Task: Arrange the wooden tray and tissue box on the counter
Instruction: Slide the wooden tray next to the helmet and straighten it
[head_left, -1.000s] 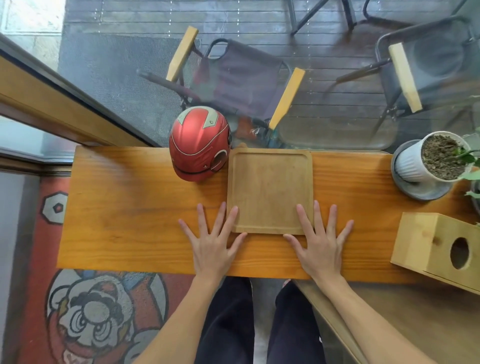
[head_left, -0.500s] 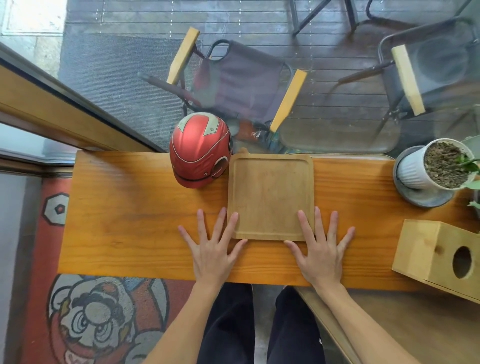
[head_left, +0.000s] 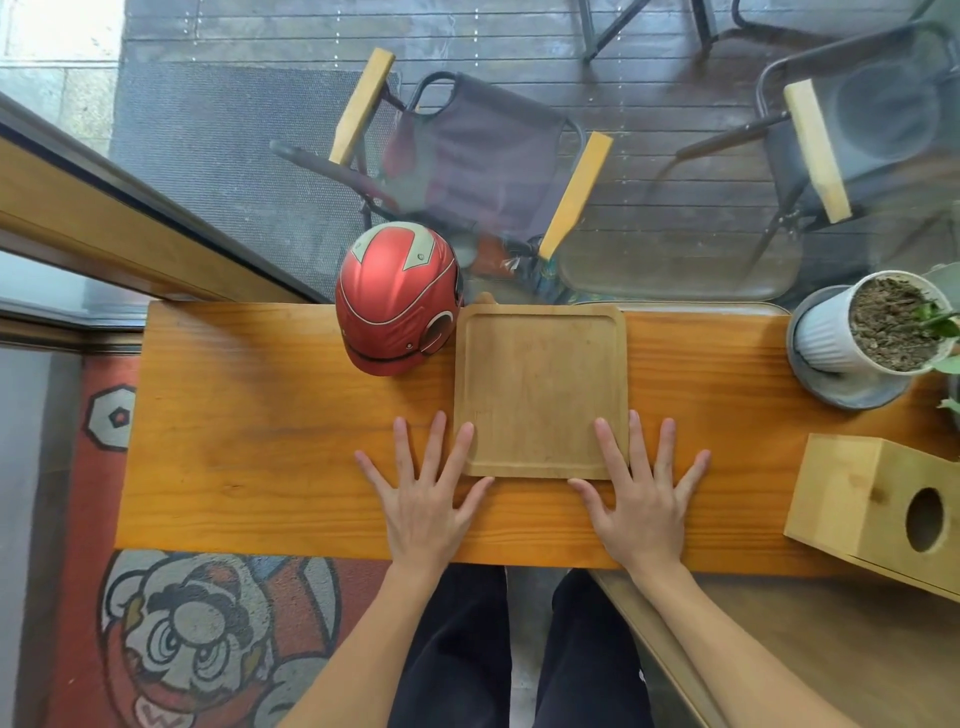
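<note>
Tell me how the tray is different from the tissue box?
The tray is flat and shallow with a raised rim; the tissue box is tall and blocky with a round hole. The tray sits mid-counter, the box at the right end. Both are pale wood.

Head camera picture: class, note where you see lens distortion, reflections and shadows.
Head view: the wide lens bows the counter's long edges; the window behind it carries hazy reflections over the chairs outside; daylight is soft, so both flat hands, left hand and right hand, and the tray cast only faint shadows; the helmet shows a dull sheen.
</note>
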